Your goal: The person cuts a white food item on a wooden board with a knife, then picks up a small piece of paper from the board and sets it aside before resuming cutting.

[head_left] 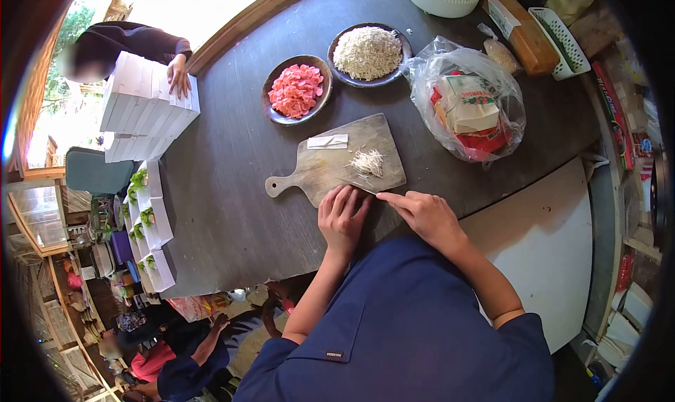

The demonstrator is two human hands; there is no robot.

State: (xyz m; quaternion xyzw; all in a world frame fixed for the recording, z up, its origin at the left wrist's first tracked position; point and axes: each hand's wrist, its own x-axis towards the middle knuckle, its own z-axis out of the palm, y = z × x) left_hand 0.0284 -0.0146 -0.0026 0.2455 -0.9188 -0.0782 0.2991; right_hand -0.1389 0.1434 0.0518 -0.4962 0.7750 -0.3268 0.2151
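Observation:
A wooden cutting board (320, 164) with a handle lies on the dark table (225, 219). On it are a small heap of pale shreds (368, 163) and a white strip (328, 142). My left hand (342, 218) is at the board's near edge, fingers bent and close together; what they hold, if anything, is hidden. Across from it, my right hand (425, 216) grips a knife, its index finger stretched toward the thin blade (360, 186) at the board's edge. Beyond the board stand a bowl of pink slices (296, 91) and a bowl of white shreds (367, 53).
Stacked white boxes (144, 100) stand at the far left, with another person's hand (178, 76) on them. Open boxes with greens (149, 226) line the left edge. A plastic bag of packets (467, 103) and a white basin (444, 1) are right. Other people sit lower left.

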